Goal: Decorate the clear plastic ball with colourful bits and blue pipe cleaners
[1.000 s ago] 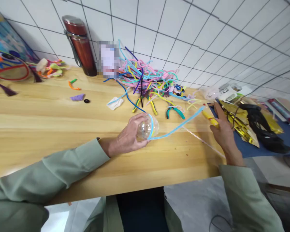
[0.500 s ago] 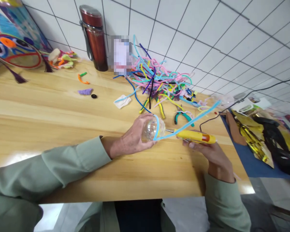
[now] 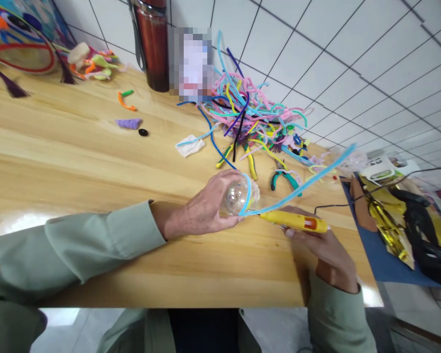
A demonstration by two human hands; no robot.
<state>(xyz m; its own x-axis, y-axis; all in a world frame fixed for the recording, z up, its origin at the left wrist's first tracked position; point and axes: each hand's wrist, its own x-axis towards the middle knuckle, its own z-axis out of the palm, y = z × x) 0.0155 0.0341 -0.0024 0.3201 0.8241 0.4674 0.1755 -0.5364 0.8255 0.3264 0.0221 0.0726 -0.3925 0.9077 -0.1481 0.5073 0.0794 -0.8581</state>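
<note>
My left hand (image 3: pixel 208 208) is closed round a clear plastic ball-shaped piece (image 3: pixel 235 195) above the table. A light blue pipe cleaner (image 3: pixel 305 185) bends round that piece, its long free end slanting up to the right. In my right hand (image 3: pixel 325 245) is a yellow hot glue gun (image 3: pixel 294 221), fingers wrapped round its handle. The gun's metal nozzle points left and sits at the lower right side of the clear piece, beside the pipe cleaner; whether it touches I cannot tell.
Behind my hands lies a heap of coloured pipe cleaners (image 3: pixel 257 110), with yellow-handled pliers (image 3: pixel 252 164) and teal-handled pliers (image 3: pixel 291 184) before it. A dark red thermos (image 3: pixel 156 54) stands by the tiled wall. A black cord (image 3: pixel 334 206) runs right. Gold wrapping (image 3: pixel 389 230) lies beyond the table's right edge.
The glue gun's nozzle has come closer to the clear piece, now at its lower right side near the pipe cleaner. The whole view has shifted slightly.
</note>
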